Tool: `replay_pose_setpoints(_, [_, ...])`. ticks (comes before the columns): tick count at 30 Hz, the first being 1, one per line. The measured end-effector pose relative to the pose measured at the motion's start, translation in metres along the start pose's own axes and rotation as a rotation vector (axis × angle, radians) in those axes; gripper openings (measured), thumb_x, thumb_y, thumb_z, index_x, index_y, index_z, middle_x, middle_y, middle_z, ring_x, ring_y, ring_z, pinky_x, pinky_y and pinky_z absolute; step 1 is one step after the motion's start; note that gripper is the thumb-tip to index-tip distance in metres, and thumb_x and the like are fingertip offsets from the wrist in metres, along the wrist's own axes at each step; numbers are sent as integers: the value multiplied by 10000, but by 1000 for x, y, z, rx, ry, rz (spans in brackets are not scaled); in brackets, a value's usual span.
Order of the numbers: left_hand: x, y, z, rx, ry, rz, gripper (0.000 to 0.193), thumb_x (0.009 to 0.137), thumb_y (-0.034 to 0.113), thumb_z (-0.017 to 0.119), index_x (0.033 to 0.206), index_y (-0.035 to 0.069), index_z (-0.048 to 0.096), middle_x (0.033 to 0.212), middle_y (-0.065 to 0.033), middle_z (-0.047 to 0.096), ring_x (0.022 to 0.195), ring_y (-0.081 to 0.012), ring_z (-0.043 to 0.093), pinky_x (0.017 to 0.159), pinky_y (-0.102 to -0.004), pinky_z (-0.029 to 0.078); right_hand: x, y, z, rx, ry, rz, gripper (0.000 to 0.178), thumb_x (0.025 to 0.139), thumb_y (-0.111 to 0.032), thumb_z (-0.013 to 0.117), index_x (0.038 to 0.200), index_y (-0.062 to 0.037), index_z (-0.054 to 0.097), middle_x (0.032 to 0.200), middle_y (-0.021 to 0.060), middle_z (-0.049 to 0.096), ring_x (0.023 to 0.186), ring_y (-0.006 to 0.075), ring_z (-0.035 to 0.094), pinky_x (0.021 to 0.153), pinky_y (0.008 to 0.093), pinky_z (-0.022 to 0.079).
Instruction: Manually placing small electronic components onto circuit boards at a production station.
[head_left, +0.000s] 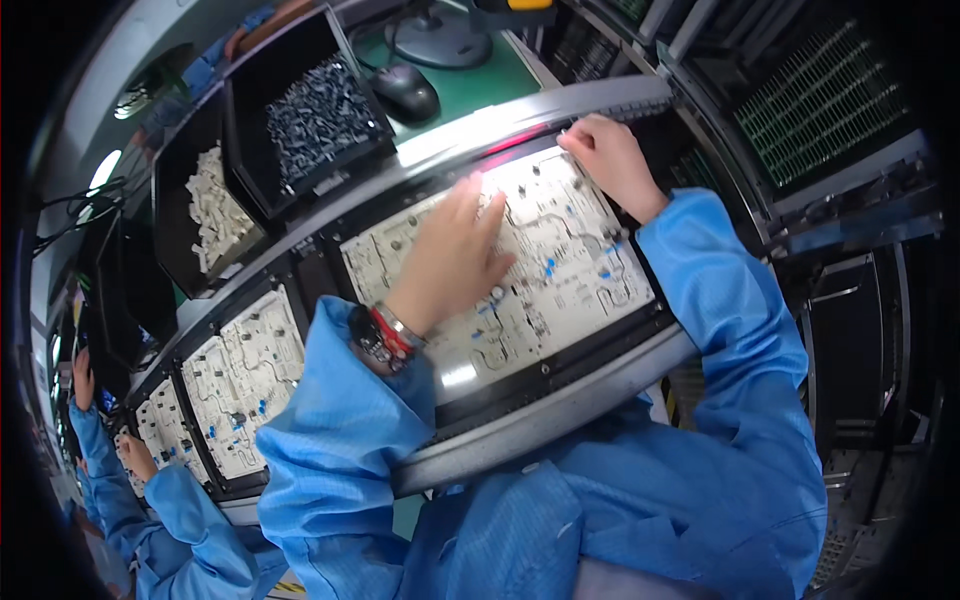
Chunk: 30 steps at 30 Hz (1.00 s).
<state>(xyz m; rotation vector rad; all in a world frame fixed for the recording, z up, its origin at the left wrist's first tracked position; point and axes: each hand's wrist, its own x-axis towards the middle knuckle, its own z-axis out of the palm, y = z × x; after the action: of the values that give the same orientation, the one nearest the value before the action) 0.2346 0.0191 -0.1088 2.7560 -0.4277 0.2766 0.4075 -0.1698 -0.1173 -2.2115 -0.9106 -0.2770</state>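
Note:
A white circuit board (585, 300) lies in a black frame (545, 369) on the rail in front of me, with small dark and blue components across it. My left hand (455, 255) is held over the board's left half, palm down, fingers stretched out and nothing visible in them. Whether it touches the board I cannot tell. At the far right corner of the board is my right hand (612, 160), its fingers curled together in a pinch. Anything between those fingertips is too small or hidden to name. A red glow falls on the far edge between my hands.
Beyond the rail (545, 433) stand a black bin (345, 165) of small dark parts and another of white parts (215, 215). A mouse (405, 92) rests on a green mat. More boards (245, 370) sit leftward, by a co-worker's hand (138, 458). Racked boards (825, 105) stand right.

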Motion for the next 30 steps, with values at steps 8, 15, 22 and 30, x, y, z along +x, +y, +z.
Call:
replay_pose_setpoints(8, [-19,-8,-19,-200,52,4,367,858,216,580,1133,-22,532,1228,-281,475,1188,-432,420,989,-441,371,-15,-80,-49,236,-427,-169,247,810,-176,655,1016,-40,642,853,73,602,729,152,579,625,299,449])
replay_pose_setpoints(15, [-97,48,-91,-84,16,-259,294,799,-19,553,1089,-1,599,1245,-153,549,1282,-381,373,1024,-446,333,-69,-101,-16,333,-1017,-857,407,758,-244,685,1123,-92,588,864,62,539,764,236,536,668,343,467])
replay_pose_setpoints(22, [-199,69,-56,-209,39,-467,356,734,77,676,1073,9,591,1244,-122,543,1235,-350,430,965,-418,424,-49,-117,12,378,-1270,-1006,339,768,-129,649,1103,-92,612,877,74,540,825,242,539,668,346,448])
replay_pose_setpoints(30, [-206,16,-32,104,-1,-113,224,788,299,628,900,107,654,769,-102,633,798,-306,624,650,-420,487,-74,-110,14,382,-1055,-931,229,676,48,629,888,-26,672,739,101,538,678,248,533,599,322,421])
